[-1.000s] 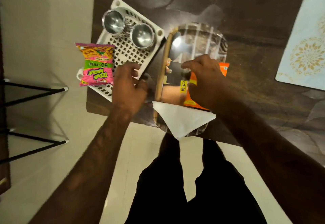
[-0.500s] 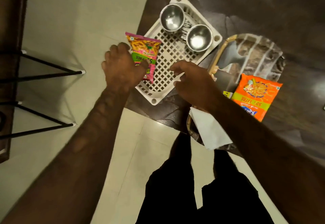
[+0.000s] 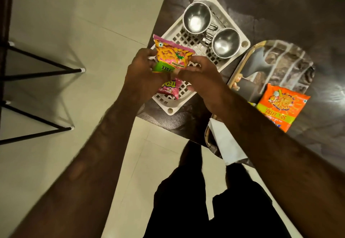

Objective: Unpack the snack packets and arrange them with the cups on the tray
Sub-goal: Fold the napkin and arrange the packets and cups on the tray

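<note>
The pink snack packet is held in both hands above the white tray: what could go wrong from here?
1. The pink packet is squeezed between the left hand and right hand; if it tears suddenly, snacks may scatter through the white tray's holes.
2. The tray sits at the table's corner, so a push might tip it and the two steel cups.

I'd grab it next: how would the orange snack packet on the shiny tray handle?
The orange snack packet looks puffy, so probably light and crushable. Its glossy film may slide on the shiny tray. It lies flat and seems unlikely to roll.
</note>
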`<act>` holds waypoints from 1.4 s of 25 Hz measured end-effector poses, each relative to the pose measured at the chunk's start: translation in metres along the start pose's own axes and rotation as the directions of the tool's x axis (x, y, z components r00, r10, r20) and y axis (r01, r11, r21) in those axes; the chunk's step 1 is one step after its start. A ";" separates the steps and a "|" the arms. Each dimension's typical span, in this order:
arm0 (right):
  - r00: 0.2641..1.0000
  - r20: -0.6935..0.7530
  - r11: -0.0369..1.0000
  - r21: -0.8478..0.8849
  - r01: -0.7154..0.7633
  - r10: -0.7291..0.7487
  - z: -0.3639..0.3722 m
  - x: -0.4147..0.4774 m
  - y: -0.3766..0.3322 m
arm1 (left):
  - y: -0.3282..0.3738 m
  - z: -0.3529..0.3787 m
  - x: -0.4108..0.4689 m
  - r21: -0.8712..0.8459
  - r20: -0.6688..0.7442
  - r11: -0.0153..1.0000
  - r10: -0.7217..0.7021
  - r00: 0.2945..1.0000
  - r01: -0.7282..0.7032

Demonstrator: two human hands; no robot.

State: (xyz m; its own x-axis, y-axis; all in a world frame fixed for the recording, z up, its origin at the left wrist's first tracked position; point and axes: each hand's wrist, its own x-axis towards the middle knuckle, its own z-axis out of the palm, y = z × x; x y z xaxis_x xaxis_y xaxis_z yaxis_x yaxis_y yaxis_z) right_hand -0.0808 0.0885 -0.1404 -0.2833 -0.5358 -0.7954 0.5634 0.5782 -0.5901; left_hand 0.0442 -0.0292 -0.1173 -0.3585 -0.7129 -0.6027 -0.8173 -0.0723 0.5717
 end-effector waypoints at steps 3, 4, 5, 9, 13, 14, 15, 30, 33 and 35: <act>1.000 0.013 0.985 0.172 -0.009 0.007 -0.008 -0.010 -0.003 | 0.008 0.009 -0.018 -0.135 0.069 0.989 0.060 0.996 -0.051; 1.000 0.019 0.978 0.207 0.000 -0.004 -0.011 -0.014 -0.002 | 0.012 0.014 -0.026 -0.155 0.109 0.986 0.084 0.990 -0.067; 1.000 0.016 0.977 0.215 0.017 -0.021 -0.017 -0.019 0.000 | 0.015 0.021 -0.032 -0.166 0.153 0.983 0.098 0.983 -0.072; 0.998 -0.062 0.968 0.248 0.029 -0.014 -0.048 -0.038 0.014 | 0.024 0.050 -0.044 -0.246 0.325 0.967 0.020 0.946 0.064; 0.980 -0.196 0.980 0.192 0.044 -0.006 -0.089 -0.062 0.035 | 0.035 0.089 -0.061 -0.198 0.372 0.979 0.023 0.928 0.054; 0.968 -0.250 0.983 0.175 0.047 -0.002 -0.101 -0.068 0.040 | 0.040 0.103 -0.067 -0.198 0.396 0.980 0.047 0.917 0.036; 0.955 -0.297 0.984 0.173 0.048 0.006 -0.111 -0.072 0.044 | 0.043 0.115 -0.071 -0.197 0.416 0.980 0.071 0.906 0.014; 0.784 -0.556 0.909 -0.417 0.024 -0.276 -0.158 -0.092 0.053 | 0.060 0.172 -0.072 0.097 0.302 0.985 0.104 0.947 -0.140; 0.724 -0.568 0.770 -0.633 -0.082 -0.390 -0.182 -0.104 0.061 | 0.058 0.174 -0.070 0.235 0.285 0.953 0.122 0.951 -0.193; 0.774 -0.526 0.614 -0.754 -0.233 -0.353 -0.197 -0.109 0.066 | 0.055 0.174 -0.070 0.340 0.270 0.916 0.122 0.955 -0.213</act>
State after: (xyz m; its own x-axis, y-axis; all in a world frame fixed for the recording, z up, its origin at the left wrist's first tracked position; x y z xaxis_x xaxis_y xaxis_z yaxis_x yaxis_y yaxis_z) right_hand -0.1657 0.3068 -0.1201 -0.8265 -0.2945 -0.4798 -0.1735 0.9440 -0.2806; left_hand -0.0542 0.1380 -0.1401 -0.5642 -0.5015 -0.6559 -0.8254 0.3228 0.4631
